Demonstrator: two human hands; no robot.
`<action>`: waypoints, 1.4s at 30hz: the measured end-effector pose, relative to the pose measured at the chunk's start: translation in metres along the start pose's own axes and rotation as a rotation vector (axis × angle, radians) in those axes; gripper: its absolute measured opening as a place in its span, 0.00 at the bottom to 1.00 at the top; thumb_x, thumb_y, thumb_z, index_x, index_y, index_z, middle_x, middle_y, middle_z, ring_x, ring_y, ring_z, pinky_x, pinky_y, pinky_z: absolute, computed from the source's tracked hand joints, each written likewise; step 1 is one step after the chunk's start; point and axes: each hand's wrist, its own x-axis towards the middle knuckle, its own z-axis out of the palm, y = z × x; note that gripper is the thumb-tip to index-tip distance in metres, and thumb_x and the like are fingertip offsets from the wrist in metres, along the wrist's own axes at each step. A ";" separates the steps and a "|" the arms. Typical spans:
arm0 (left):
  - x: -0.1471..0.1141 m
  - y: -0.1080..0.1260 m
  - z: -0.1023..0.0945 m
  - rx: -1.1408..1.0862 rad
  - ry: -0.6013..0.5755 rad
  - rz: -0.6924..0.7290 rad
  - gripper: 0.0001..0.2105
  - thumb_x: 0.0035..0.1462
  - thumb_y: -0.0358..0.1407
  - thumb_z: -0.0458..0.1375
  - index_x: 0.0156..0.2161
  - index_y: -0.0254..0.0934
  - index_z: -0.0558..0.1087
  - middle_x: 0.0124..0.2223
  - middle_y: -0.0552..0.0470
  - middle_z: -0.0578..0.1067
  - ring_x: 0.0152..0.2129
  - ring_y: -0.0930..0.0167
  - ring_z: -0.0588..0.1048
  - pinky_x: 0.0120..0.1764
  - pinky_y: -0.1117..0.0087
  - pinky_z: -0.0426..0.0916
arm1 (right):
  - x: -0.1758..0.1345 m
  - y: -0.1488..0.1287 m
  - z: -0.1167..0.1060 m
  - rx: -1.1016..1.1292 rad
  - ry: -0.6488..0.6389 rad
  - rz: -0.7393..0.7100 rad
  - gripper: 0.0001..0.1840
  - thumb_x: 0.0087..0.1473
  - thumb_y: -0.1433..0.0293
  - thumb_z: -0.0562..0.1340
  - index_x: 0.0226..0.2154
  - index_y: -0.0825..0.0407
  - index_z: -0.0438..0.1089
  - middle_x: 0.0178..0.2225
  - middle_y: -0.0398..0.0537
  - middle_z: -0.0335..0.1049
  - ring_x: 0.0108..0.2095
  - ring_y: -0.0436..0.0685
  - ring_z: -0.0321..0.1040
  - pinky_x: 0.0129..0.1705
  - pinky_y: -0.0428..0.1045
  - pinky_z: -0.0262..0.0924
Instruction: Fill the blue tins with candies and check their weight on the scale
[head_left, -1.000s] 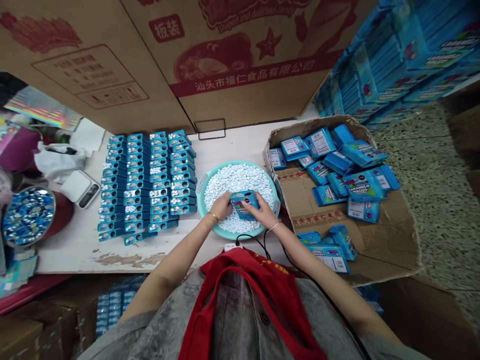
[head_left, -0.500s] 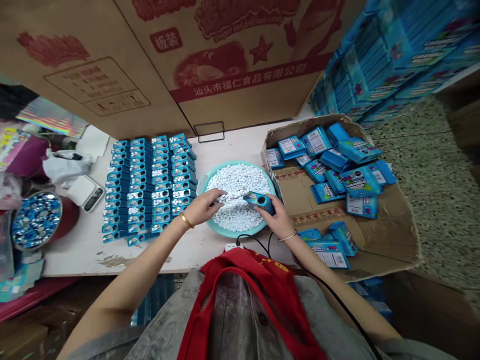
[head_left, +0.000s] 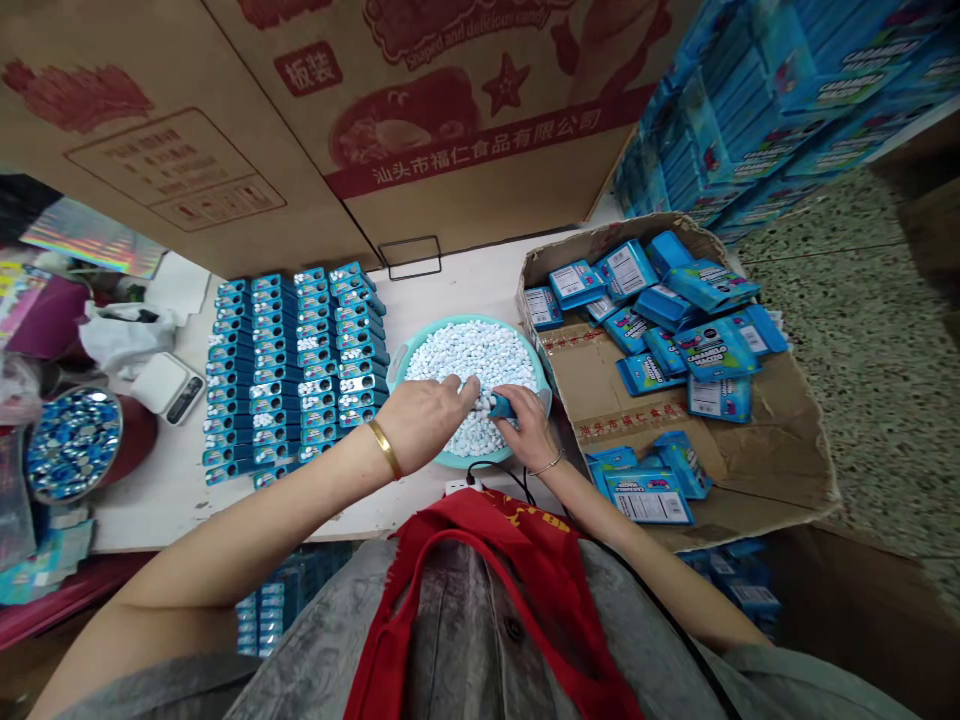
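A round turquoise bowl [head_left: 400, 362] full of small white candies [head_left: 472, 345] stands in front of me on the table. My right hand [head_left: 531, 432] grips a small blue candy box [head_left: 501, 406] low over the bowl's right side, covering much of it. Against the box's left end, my left hand [head_left: 431, 418] has its fingers drawn together just above the candies; whatever is in them is hidden. Left of the bowl, blue boxes [head_left: 274, 375] stand in several columns, each with a hole in its top end, and white candies show in some holes.
At right a cut-down cardboard box [head_left: 592, 385] holds loose blue boxes [head_left: 718, 345]. A large carton [head_left: 480, 200] stands behind. On the left are a small scale [head_left: 169, 388] and a tin of shiny blue pieces [head_left: 73, 440]. A black cable [head_left: 517, 478] runs by the bowl.
My left hand has moved right from the candies to the blue box. My right hand has shifted slightly left with the box, which is now more upright and more covered. The view has shifted a little.
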 end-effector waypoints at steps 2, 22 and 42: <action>-0.002 0.003 -0.004 0.007 0.012 0.012 0.20 0.60 0.23 0.43 0.56 0.33 0.62 0.39 0.43 0.73 0.34 0.63 0.76 0.32 0.66 0.68 | 0.000 0.001 0.001 0.014 0.003 0.016 0.20 0.54 0.71 0.58 0.51 0.48 0.66 0.48 0.54 0.70 0.51 0.64 0.65 0.56 0.63 0.57; 0.109 -0.020 0.206 -0.651 0.194 -0.216 0.16 0.59 0.26 0.48 0.53 0.34 0.64 0.52 0.41 0.70 0.48 0.63 0.72 0.51 0.63 0.66 | -0.005 0.008 -0.012 0.186 0.192 0.283 0.21 0.54 0.60 0.65 0.49 0.48 0.64 0.46 0.51 0.70 0.48 0.60 0.67 0.54 0.58 0.61; 0.007 -0.052 0.066 -0.452 0.227 0.117 0.10 0.63 0.35 0.50 0.48 0.36 0.67 0.45 0.45 0.72 0.41 0.66 0.73 0.43 0.66 0.68 | 0.003 -0.001 -0.005 -0.008 0.093 0.073 0.23 0.51 0.75 0.56 0.51 0.49 0.64 0.48 0.55 0.66 0.51 0.65 0.63 0.55 0.62 0.59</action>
